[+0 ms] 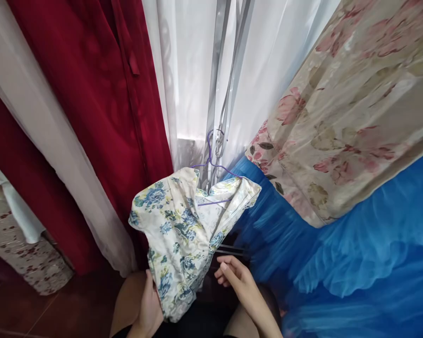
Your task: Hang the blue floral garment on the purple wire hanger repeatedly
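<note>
A white short-sleeved blouse (179, 234) with blue and yellow flowers hangs in front of me on a thin purple wire hanger (209, 160). The hanger's hook is up among some grey ribbons (220, 70). My left hand (150, 303) holds the blouse at its lower left side; its fingers are partly hidden behind the cloth. To the right of the blouse, apart from it, is my right hand (238, 279), fingers loosely bent and holding nothing.
Dark red fabric (134, 117) and white drapes (190, 70) hang behind and left. At right hang a cream cloth with pink flowers (338, 141) and blue ruffled tulle (338, 267). My bent legs (129, 295) are below, over a reddish tiled floor (74, 310).
</note>
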`<state>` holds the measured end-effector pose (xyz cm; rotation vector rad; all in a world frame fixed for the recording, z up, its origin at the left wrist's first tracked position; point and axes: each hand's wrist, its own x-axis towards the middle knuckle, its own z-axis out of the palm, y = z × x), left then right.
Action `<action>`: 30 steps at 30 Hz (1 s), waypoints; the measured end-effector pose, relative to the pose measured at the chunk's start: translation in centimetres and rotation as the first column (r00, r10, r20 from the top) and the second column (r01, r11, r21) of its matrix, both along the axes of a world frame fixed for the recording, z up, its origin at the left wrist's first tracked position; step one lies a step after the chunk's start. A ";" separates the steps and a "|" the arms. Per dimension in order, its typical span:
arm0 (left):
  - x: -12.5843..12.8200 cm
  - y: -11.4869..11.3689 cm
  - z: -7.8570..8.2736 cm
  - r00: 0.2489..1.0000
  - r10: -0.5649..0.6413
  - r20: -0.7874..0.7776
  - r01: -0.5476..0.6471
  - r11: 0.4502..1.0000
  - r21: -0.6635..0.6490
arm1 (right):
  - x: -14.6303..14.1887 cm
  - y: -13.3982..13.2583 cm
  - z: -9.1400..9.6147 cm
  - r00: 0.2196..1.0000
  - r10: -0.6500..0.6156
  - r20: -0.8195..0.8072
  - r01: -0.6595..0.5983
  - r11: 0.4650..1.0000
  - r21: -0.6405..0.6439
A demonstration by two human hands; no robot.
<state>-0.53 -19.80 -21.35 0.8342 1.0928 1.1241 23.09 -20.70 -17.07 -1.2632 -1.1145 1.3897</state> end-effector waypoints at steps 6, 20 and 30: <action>-0.6 0.3 -0.6 1.000 0.010 0.004 -0.010 0.987 -0.158 | -5.3 3.2 0.4 0.992 -0.018 0.129 -0.003 0.986 0.166; 5.6 0.0 -1.1 0.862 0.210 -0.461 0.075 0.847 0.526 | -5.4 0.3 0.8 0.995 -0.027 -0.098 0.026 1.000 -0.010; 4.6 1.5 0.8 0.848 0.006 -0.530 0.293 0.828 0.478 | -4.8 6.2 7.9 0.969 0.005 -0.247 0.015 0.997 0.079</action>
